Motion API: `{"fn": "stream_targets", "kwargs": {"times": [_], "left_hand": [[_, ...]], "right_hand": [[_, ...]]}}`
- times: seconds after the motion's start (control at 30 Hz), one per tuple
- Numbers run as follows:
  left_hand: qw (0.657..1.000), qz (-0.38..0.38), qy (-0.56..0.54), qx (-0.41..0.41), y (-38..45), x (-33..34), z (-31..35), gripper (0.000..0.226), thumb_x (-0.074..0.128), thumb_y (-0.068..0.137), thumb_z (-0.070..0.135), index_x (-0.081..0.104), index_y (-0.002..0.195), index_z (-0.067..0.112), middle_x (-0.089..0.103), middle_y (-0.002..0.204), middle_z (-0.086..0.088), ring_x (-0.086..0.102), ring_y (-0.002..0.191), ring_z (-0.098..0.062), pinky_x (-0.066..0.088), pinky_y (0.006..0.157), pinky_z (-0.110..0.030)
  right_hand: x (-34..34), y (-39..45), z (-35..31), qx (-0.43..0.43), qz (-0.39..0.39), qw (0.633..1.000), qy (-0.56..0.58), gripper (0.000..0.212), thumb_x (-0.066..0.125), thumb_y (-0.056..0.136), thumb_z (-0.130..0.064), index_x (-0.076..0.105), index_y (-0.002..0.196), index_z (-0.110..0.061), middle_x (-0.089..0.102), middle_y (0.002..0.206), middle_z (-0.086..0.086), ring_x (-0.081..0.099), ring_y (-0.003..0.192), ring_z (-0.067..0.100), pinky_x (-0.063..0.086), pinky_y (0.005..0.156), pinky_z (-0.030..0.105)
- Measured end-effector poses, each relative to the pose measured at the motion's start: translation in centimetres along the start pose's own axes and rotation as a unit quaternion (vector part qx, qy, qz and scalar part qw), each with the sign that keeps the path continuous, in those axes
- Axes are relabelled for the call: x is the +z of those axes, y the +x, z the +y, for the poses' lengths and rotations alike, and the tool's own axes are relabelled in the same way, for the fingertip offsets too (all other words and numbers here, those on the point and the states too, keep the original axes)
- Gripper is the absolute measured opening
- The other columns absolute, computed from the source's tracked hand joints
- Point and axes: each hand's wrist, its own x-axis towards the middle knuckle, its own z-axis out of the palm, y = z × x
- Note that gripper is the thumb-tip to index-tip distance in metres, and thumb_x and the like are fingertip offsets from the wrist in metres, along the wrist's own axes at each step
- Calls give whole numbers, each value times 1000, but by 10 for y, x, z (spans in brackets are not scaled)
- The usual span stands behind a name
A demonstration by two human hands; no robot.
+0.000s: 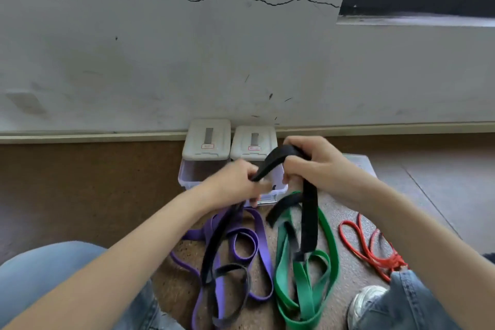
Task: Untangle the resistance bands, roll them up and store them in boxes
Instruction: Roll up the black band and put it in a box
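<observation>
Black band point(309, 211) is in both your hands, lifted above the floor. Your right hand point(313, 162) has its fingers curled round the band's top loop, which arches over the knuckles; one strand hangs straight down from that fist. Your left hand point(235, 182) pinches the other side of the loop between thumb and fingertips (motion blur here, so the exact finger placement is unclear). Lower black strands trail onto the floor, lying across the purple band point(241, 249) and the green band point(305, 284). Red band point(369, 246) lies apart to the right, near your shoe point(365, 303). Beyond your hands, two lidded boxes point(206, 139) stand side by side against the wall point(187, 61).
</observation>
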Motion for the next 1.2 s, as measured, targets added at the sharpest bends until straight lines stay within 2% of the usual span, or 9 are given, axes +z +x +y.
{"fn": "stream_targets", "kwargs": {"times": [0.1,0.27,0.37,0.57,0.67,0.77,0.87,1.07,1.2], "left_hand": [[995,-67,69,-11,-8,21,-21,33,57,86,11,47,54,13,51,55,-2,50,56,-13,39,61,-26],[985,114,-124,-49,-3,-29,1,35,47,95,14,48,60,10,43,44,5,43,39,-7,47,58,-26],[990,138,23,1,-8,-37,30,18,49,84,5,58,68,4,54,55,-5,52,48,-14,45,54,-31],[958,130,256,7,-6,-12,32,16,52,85,20,50,69,22,50,68,3,52,73,-22,34,56,-31],[994,36,101,4,-1,0,12,32,50,91,20,50,59,27,56,59,13,56,68,-15,42,64,-30],[998,-54,-18,-23,-2,19,-12,28,50,91,15,59,65,17,66,67,8,60,69,-5,46,77,-29],[999,-29,11,-17,-4,18,-29,28,56,90,18,55,62,19,65,65,6,57,62,-1,46,72,-27],[965,143,-203,83,-10,-28,5,43,54,92,10,54,51,24,49,41,3,52,46,-7,50,61,-18],[987,97,-84,102,-13,-27,23,22,57,86,1,63,68,13,50,41,9,43,38,0,39,46,-14]], "right_hand": [[-11,5,-7,-32,60,977,201,3,51,77,-6,52,73,-5,45,61,3,45,53,9,42,55,17],[-31,1,11,124,-107,970,-182,19,68,80,-25,60,96,-18,65,90,-4,62,84,11,49,74,22],[-19,-1,16,98,-94,987,-85,58,79,68,-28,51,118,-29,58,119,-10,57,110,5,47,96,26],[7,4,23,13,-79,983,-163,10,58,84,-11,64,92,-11,68,79,2,65,77,16,50,74,29],[5,5,19,-33,-40,999,-10,18,46,86,2,59,75,-3,60,65,1,58,58,4,42,58,10],[-5,9,15,-74,6,980,185,22,41,83,0,52,67,-11,49,56,-8,51,56,8,45,61,18],[-14,7,11,-102,40,965,236,10,40,82,-2,50,79,-3,43,56,-8,46,56,9,45,63,22],[-20,0,20,22,-48,996,-71,6,61,82,-6,62,76,-4,62,76,14,59,73,24,49,82,41],[-7,-3,20,40,-75,996,4,16,73,76,-7,66,90,-5,72,88,11,68,84,18,52,83,28]]}}
